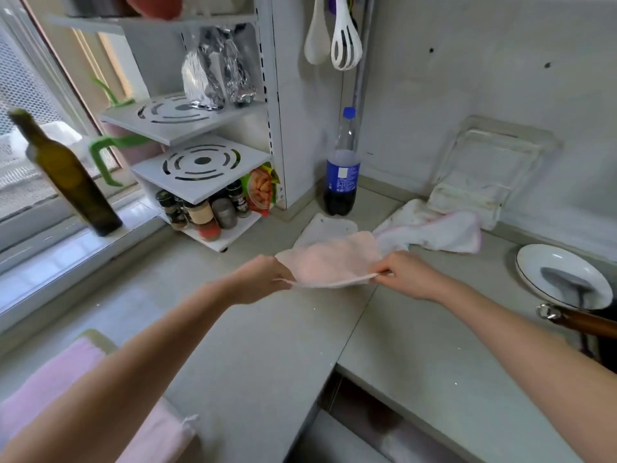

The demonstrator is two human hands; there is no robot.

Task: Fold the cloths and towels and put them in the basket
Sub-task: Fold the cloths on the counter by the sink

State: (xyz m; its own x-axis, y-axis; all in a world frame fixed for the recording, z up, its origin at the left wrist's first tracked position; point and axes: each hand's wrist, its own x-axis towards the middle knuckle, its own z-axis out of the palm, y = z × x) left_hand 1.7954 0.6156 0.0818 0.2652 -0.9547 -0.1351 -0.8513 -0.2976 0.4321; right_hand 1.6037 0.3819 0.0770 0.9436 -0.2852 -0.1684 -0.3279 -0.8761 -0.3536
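Folded pink towel (100, 406) lies at the counter's near left edge, under the left forearm; left hand (258, 279) and right hand (405, 275) each pinch a near corner of the peach cloth (329, 260), held taut just above the countertop (267, 345); a white cloth (430, 233) lies crumpled behind it by the back wall; bare counter stretches toward the near edge.

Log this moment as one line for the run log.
left hand: pinches pink cloth | right hand: pinches same cloth | white towel: unfolded, behind

Daylight from left window (30, 105), soft blur, fisheye edges
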